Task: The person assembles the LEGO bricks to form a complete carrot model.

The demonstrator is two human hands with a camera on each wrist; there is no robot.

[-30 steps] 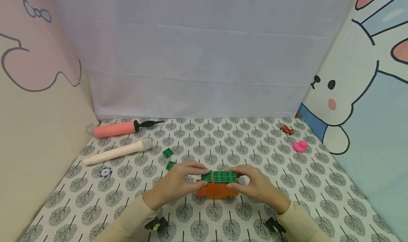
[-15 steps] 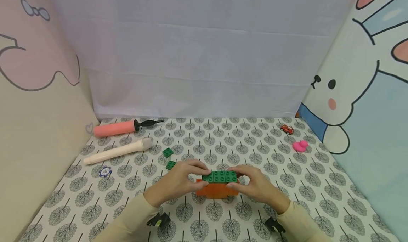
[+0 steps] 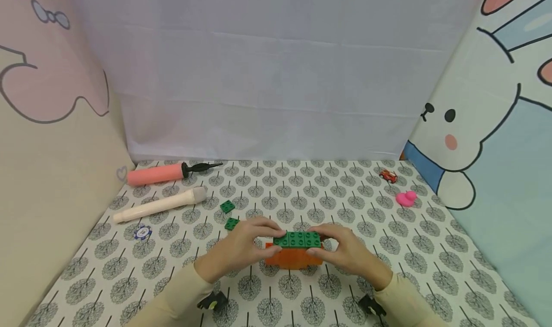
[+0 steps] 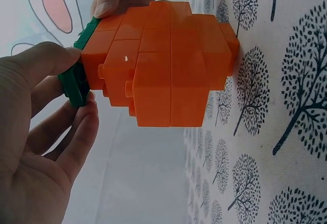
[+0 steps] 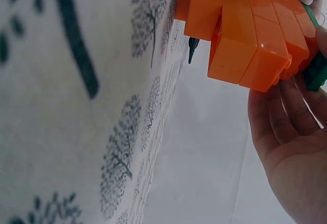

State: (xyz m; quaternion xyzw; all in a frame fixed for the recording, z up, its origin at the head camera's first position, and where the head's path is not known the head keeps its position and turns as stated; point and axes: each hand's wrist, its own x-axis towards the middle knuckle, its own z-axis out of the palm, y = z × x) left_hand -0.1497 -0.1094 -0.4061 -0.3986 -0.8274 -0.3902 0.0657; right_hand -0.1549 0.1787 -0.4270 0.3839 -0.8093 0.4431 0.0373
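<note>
An orange structure of stacked building blocks (image 3: 295,259) stands upright on the table in front of me, wider in its middle than at top and base. Three thin green blocks sit in a row along its top, studs up. My left hand (image 3: 242,243) pinches the left green block (image 3: 280,241) between thumb and fingers; in the left wrist view, this block (image 4: 75,85) overhangs the orange top. With thumb and index finger, my right hand (image 3: 345,250) grips the right green block (image 3: 313,239). The middle green block (image 3: 296,240) lies between them, untouched.
Two loose green blocks, one farther back (image 3: 227,206) and one nearer (image 3: 231,223), lie beyond my left hand. Leftward are a poker chip (image 3: 142,232), a white microphone-like stick (image 3: 159,205) and a pink hand pump (image 3: 157,174). A pink duck (image 3: 406,198) and red toy car (image 3: 388,175) lie back right.
The left green block has shifted slightly right under my left hand, closing the narrow orange gap beside the middle block. My right hand has stayed in place.
</note>
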